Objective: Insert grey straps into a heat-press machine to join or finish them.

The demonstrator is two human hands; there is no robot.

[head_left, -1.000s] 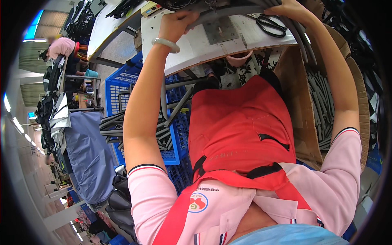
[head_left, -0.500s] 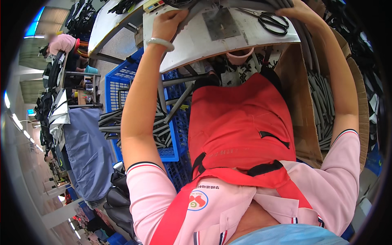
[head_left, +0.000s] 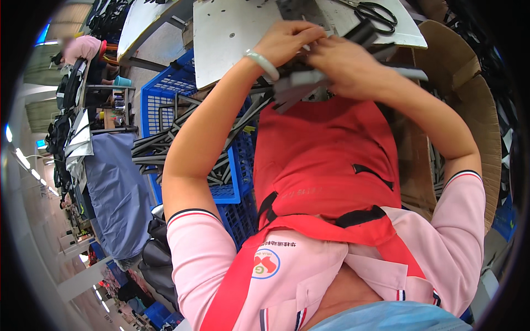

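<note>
In front of the table edge my two hands meet over a bundle of grey and black foam-like strips (head_left: 301, 81), partly blurred. Fingers of my left hand (head_left: 284, 45), a pale bangle at its wrist, are pinched together at the top of the bundle, touching my right hand. My right hand (head_left: 348, 65) is closed round the strips, whose ends stick out on both sides of it. Exactly where each finger grips is hidden. Just beyond, black-handled scissors (head_left: 380, 15) lie on the white table (head_left: 234, 52), beside a dark metal plate (head_left: 301, 10).
A blue plastic crate (head_left: 148, 113) with many loose grey strips stands to the left of my lap. On the right is an open cardboard box (head_left: 461, 83), more strips inside. A co-worker in pink (head_left: 83, 48) is at the far left.
Both hands came in from opposite ends of the grey strips on the table and moved nearer to me. They now meet over the strips, which are gathered into a bundle.
</note>
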